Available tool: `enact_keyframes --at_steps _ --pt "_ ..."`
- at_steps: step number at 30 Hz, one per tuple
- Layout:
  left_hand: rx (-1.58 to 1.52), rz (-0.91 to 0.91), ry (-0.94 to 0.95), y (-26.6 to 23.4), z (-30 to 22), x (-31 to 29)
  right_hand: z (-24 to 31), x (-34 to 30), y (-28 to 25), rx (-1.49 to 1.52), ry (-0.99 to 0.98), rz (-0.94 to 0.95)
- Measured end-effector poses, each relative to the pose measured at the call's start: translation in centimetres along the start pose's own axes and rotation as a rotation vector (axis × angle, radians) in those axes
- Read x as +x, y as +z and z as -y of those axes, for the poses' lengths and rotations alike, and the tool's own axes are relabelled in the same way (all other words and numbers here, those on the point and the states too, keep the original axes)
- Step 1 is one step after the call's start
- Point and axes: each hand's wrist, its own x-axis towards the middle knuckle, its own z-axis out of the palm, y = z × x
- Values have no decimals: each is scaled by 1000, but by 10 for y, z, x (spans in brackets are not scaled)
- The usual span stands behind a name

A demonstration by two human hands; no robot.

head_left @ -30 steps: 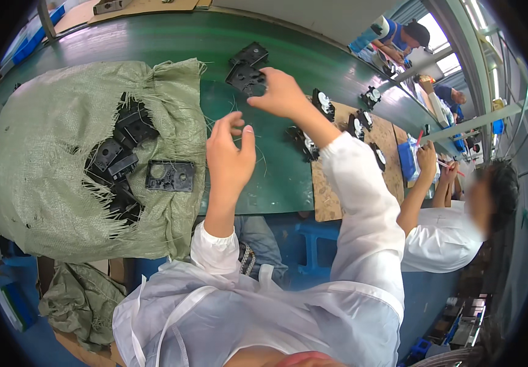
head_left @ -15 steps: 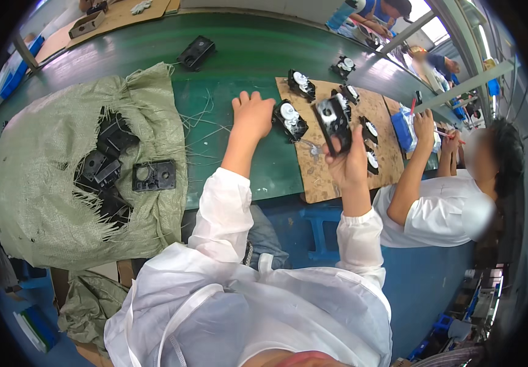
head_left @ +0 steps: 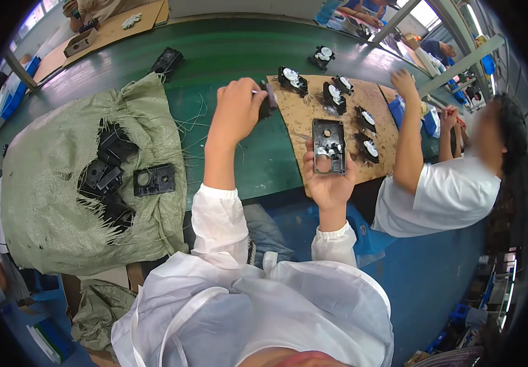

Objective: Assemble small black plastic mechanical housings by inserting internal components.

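Note:
My left hand is closed on a small black mechanism, held on edge above the green table by the board's left edge. Its far side is turned away from me. In my right hand rests a rectangular black plastic housing with a large round hole, its inner side facing up; the fingers grip its edges. Several black mechanisms with white wheels, such as one mechanism, sit on the brown board. Another mechanism lies beyond the board.
On the left, a torn green woven sack shows several black housings, with one housing lying on it. A black part is on the green table behind. To the right sits a co-worker near a blue bin.
My left hand has lifted a mechanism from the board's left edge and drawn it left. My right hand has come lower and nearer, turning the housing to lie flatter.

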Motion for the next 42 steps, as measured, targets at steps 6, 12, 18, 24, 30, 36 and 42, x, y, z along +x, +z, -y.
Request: enact_keyframes --at_steps 6,12,18,24,30,36,42 --pt "-395 -141 -383 -43 -28 -18 -18 24 -13 -571 -197 198" --pt "-727 -178 -428 -53 -33 -38 -46 36 17 -959 -204 142" --pt "-626 -116 -490 -61 -39 -42 -57 39 24 -1085 -159 205" --pt "-555 -121 -517 -60 -38 -43 -64 38 27 -1112 -125 208" --pt "-549 -126 -543 -62 -39 -43 -66 39 27 -1118 -93 212" --pt "-556 -146 -558 -62 -37 -43 -70 41 27 -1109 -83 220" --pt "-492 -155 -558 -60 -39 -45 -73 41 27 -1136 -89 215"
